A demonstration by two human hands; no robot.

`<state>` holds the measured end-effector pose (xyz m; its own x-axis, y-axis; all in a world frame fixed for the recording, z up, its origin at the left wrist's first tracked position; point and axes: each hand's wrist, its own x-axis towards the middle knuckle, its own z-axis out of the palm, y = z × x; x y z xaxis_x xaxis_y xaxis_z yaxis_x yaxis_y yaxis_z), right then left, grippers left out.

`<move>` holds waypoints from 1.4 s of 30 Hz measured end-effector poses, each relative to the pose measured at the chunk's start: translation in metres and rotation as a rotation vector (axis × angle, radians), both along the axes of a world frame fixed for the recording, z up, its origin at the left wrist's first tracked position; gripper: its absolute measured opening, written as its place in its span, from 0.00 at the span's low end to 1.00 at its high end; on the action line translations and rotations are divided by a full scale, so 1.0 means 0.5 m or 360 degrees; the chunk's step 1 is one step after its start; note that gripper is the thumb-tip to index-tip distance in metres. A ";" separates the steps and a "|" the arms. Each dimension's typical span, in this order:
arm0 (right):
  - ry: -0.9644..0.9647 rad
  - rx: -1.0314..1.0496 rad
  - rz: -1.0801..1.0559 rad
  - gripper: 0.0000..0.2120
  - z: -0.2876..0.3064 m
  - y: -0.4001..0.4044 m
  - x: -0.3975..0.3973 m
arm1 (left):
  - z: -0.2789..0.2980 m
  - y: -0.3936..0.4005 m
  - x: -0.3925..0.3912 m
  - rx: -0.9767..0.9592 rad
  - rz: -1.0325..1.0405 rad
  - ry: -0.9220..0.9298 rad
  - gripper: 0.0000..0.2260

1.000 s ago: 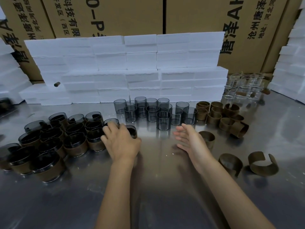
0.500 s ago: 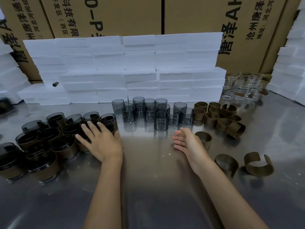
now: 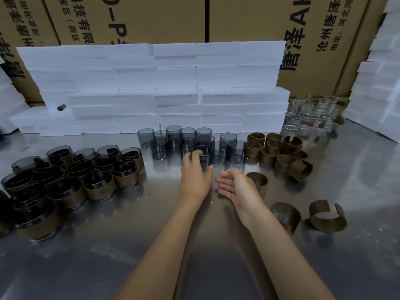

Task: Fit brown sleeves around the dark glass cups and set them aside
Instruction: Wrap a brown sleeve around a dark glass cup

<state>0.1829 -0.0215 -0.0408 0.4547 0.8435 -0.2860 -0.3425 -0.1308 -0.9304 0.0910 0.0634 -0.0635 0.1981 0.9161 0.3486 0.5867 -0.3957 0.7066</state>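
Surface (image 3: 205, 245): shiny metal, slippery.
Left hand (image 3: 195, 178): fingers spread, at front bare cup (image 3: 204, 156), no grip yet.
Right hand (image 3: 238, 188): relaxed, empty, beside sleeve (image 3: 257, 180).
Risk: crowded cups (image 3: 179, 141) may topple if bumped.

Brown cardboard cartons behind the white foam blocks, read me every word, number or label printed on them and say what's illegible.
"科技有限" on the brown cardboard carton at back left
"(西区" on the same carton, beside it
"-P" in large letters on the same carton, cut off by the white foam blocks
"唐泽" and "A" on the brown cardboard carton at back right
"沧州唐泽", "地址:", "河北" on the same carton
Far-left carton's print: too cropped to read.
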 end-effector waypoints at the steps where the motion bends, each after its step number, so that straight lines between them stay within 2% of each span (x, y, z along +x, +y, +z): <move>1: 0.0012 -0.0002 -0.0003 0.10 0.000 0.001 0.001 | -0.002 0.006 0.004 0.0011 0.0000 -0.0039 0.18; 3: 0.0031 -0.0004 -0.0006 0.10 -0.001 0.001 0.004 | -0.004 0.012 0.009 0.0026 0.0018 -0.0138 0.12; 7: 0.0051 0.0007 -0.0001 0.09 0.001 0.001 0.007 | 0.000 0.005 0.011 0.0027 0.0020 -0.0355 0.13; 12: -0.0021 0.0084 -0.0022 0.13 0.009 -0.008 -0.001 | 0.049 -0.029 -0.016 -0.0485 -0.0118 -0.1169 0.21; 15: -0.0080 0.0143 -0.0003 0.16 0.021 -0.019 -0.006 | 0.078 -0.051 -0.042 -0.0761 -0.0220 -0.1393 0.28; 20: -0.0119 0.0252 0.0315 0.33 0.023 -0.020 -0.013 | 0.068 -0.081 -0.065 -0.1027 -0.0542 -0.1461 0.23; 22: -0.0135 0.0249 0.0409 0.36 0.020 -0.021 -0.016 | 0.058 -0.089 -0.070 -0.1090 -0.0649 -0.1457 0.22; 29: -0.0198 0.0288 0.0378 0.36 0.012 -0.015 -0.014 | 0.063 -0.087 -0.085 -0.1117 -0.0674 -0.1414 0.31; 31: -0.0152 0.0270 0.0310 0.34 0.009 -0.009 -0.014 | 0.065 -0.084 -0.091 -0.1121 -0.0667 -0.1434 0.26; 34: -0.0193 0.0260 0.0243 0.27 0.004 -0.007 -0.014 | 0.066 -0.080 -0.097 -0.1057 -0.0695 -0.1392 0.10; 37: -0.0210 0.0317 0.0245 0.24 0.001 -0.007 -0.018 | 0.068 -0.077 -0.098 -0.1016 -0.0670 -0.1418 0.10; 39: -0.0133 0.0340 0.0323 0.29 0.001 -0.006 -0.019 | 0.071 -0.079 -0.096 -0.1075 -0.0716 -0.1496 0.13; 42: 0.0044 0.0377 0.0510 0.39 0.001 -0.008 -0.022 | 0.070 -0.085 -0.090 -0.1113 -0.0753 -0.1368 0.16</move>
<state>0.1722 -0.0256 -0.0404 0.1526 0.9855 -0.0748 -0.3446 -0.0179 -0.9386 0.0457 0.0209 -0.0286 0.5120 0.8589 -0.0114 -0.2808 0.1800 0.9427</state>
